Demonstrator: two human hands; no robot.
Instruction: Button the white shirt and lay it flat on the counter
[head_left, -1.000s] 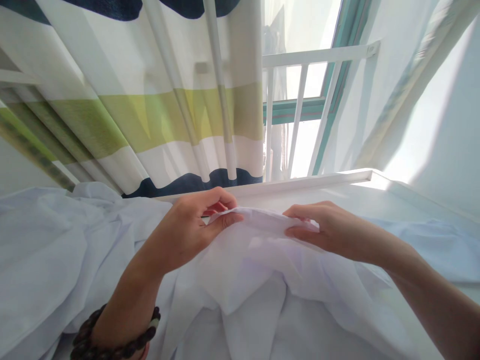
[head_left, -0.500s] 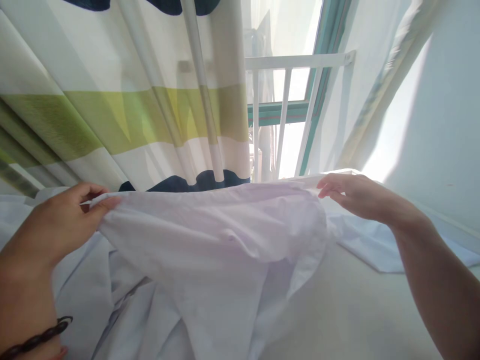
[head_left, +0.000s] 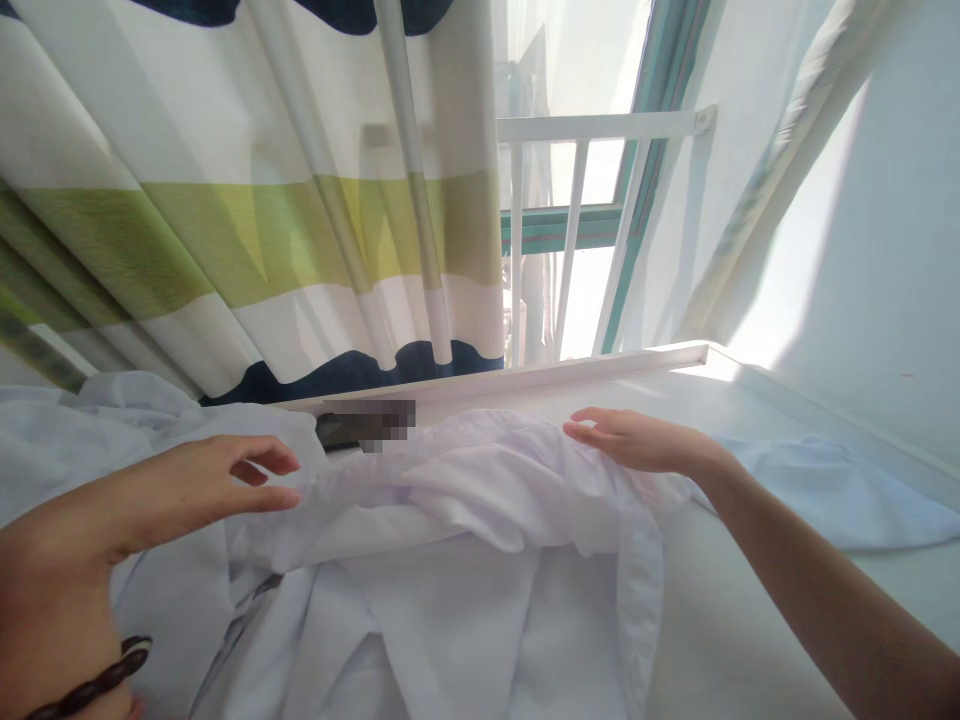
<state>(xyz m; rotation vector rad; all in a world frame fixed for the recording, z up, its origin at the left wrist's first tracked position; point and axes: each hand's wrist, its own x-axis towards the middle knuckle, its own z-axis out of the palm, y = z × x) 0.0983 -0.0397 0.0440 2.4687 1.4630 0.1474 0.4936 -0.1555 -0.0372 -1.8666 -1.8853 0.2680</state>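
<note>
A white cloth garment [head_left: 480,500] lies crumpled in front of me, its folds bunched along the upper edge. My left hand [head_left: 225,480] hovers at the garment's left side, thumb and fingers apart with nothing between them. A dark beaded bracelet [head_left: 97,680] circles that wrist. On the other side, my right hand [head_left: 637,438] is over the garment's upper right edge, fingers stretched out and the tips close to the cloth. Whether those tips touch it I cannot tell.
More white fabric [head_left: 135,410] is heaped at the left, and a pale blue cloth [head_left: 840,490] lies at the right. A dark, partly pixelated object [head_left: 345,430] rests by the white ledge [head_left: 525,380]. Behind are a striped curtain [head_left: 300,230] and a white railing [head_left: 600,125].
The garment, held up and stretched earlier, has dropped and bunched up. My left hand has let go and opened; my right hand has moved left and down. The dark object has come into view.
</note>
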